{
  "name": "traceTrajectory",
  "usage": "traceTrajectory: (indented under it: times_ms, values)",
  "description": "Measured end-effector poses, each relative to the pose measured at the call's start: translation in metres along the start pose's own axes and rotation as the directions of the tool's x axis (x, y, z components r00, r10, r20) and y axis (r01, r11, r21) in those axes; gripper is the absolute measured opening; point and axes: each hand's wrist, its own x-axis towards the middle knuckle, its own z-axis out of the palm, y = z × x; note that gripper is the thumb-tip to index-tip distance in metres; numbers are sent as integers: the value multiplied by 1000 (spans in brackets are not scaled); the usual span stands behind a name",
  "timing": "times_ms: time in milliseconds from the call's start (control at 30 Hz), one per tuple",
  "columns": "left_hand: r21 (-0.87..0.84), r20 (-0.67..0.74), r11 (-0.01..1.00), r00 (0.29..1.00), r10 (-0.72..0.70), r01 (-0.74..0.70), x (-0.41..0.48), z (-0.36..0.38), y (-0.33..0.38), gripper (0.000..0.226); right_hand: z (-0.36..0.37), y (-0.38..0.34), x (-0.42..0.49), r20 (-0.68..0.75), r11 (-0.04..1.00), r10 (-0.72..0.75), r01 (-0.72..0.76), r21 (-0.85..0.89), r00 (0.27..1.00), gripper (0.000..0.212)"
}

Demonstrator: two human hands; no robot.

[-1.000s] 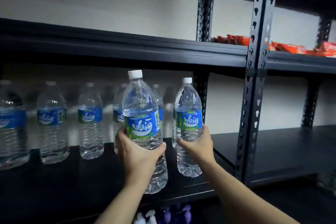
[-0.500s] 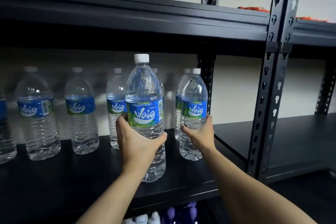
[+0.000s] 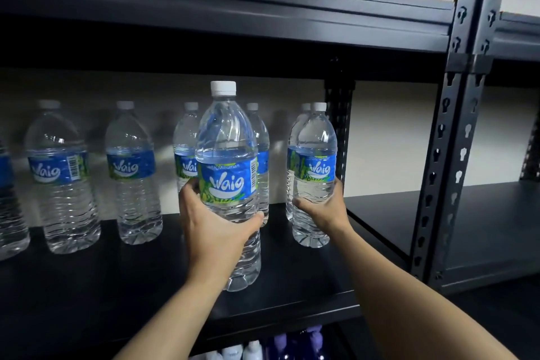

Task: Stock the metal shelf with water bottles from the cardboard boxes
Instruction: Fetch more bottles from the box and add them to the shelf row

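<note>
Each hand grips a full water bottle: left hand [image 3: 216, 231] front bottle [image 3: 228, 184], right hand [image 3: 324, 210] another [image 3: 314, 172], seemingly on the shelf [image 3: 117, 286].

"Waig", "Air Minuman" on bottle label [image 3: 227, 181]

Both forearms are bare to the frame edge, with no sleeves, and the left hand [image 3: 214, 225] and right hand [image 3: 324, 207] wear nothing.

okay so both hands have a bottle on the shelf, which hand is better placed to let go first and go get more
Right. The right hand holds its bottle deep on the shelf beside the back row. The left hand holds its bottle near the front edge.
</note>
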Motion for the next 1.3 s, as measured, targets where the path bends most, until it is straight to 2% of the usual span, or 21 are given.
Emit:
traceTrajectory:
  times_ms: [167, 267, 333, 433, 500, 567, 633, 667, 733, 900, 1100, 1233, 1300]
  values:
    - [10, -16, 1000, 1000, -23, 23, 5, -3, -6, 103, 0, 0, -2, 8, 1000, -15, 15, 5, 1000, 84]
    - [21, -14, 999, 1000, -25, 26, 4, -2, -10, 102, -6, 0, -6, 61, 1000, 2, -1, -12, 998, 75]
    - [24, -18, 999, 999, -35, 35, 3, 2, -11, 102, -13, 7, -12, 128, 997, 27, -17, -73, 991, 78]
    - [0, -4, 999, 999, -44, 44, 6, 14, -10, 102, -33, 16, -26, 217, 960, 111, -48, -277, 970, 94]
    - [-10, 15, 999, 998, -53, 53, 9, 24, -9, 101, -48, 21, -38, 296, 871, 160, 7, -491, 942, 91]
    - [0, 35, 998, 997, -66, 66, 10, 35, -6, 101, -60, 26, -47, 357, 707, 216, 107, -699, 909, 78]
    - [-3, 51, 998, 997, -64, 64, 12, 45, -6, 102, -65, 28, -52, 380, 546, 259, 190, -816, 888, 77]
    - [0, 65, 998, 996, -63, 63, 14, 50, -6, 102, -64, 28, -53, 380, 505, 279, 201, -839, 882, 81]
    - [6, 90, 998, 994, -62, 62, 18, 58, -7, 102, -62, 25, -55, 377, 471, 292, 211, -857, 879, 92]
    - [-13, 123, 996, 988, -89, 91, 27, 77, -7, 105, -63, 21, -56, 373, 468, 298, 207, -859, 879, 103]
    - [-12, 163, 989, 976, -141, 145, 28, 96, -20, 108, -62, 23, -54, 377, 462, 314, 207, -862, 871, 101]
    - [-18, 212, 993, 971, -110, 117, 26, 95, -35, 110, -62, 25, -53, 373, 450, 310, 211, -868, 874, 92]
    - [-27, 244, 989, 960, -135, 146, 23, 93, -43, 110, -62, 27, -53, 377, 460, 315, 207, -863, 871, 96]
